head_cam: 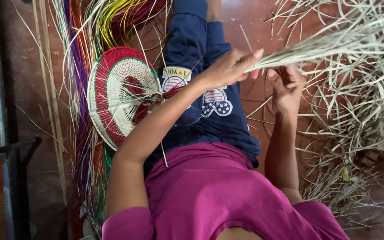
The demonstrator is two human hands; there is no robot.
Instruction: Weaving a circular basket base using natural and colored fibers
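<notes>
**Desk:** What do the hands hold?

**Photographer:** A bundle of pale dried palm strips [316, 44]. The left hand [233, 67] is closed around the bundle's narrow end, fingers wrapped over it and thumb underneath. The right hand [286, 83] sits just beside and below, fingers curled at the same end; whether it truly pinches a strip or only touches the ends, I cannot tell.

**Desk:** Where does the bundle run?

**Photographer:** From the hands up toward the frame's upper right, fanning out as it goes. It crosses above a loose heap of the same pale strips [356, 115] spread over the reddish floor [250, 22] on the right.

**Desk:** And on the lap?

**Photographer:** A dark blue cloth [196, 44] with a printed patch covers the person's legs. Resting against it on the left is a partly woven round basket base [118, 95], banded red, cream and green, with unwoven spokes sticking out of its middle. It lies under the left forearm, well apart from the bundle.

**Desk:** Anything else?

**Photographer:** Dyed strands [103, 22] in yellow, orange, purple and red lie along the floor beyond the basket base. The person wears a magenta top [218, 195], which fills the lower frame.
</notes>
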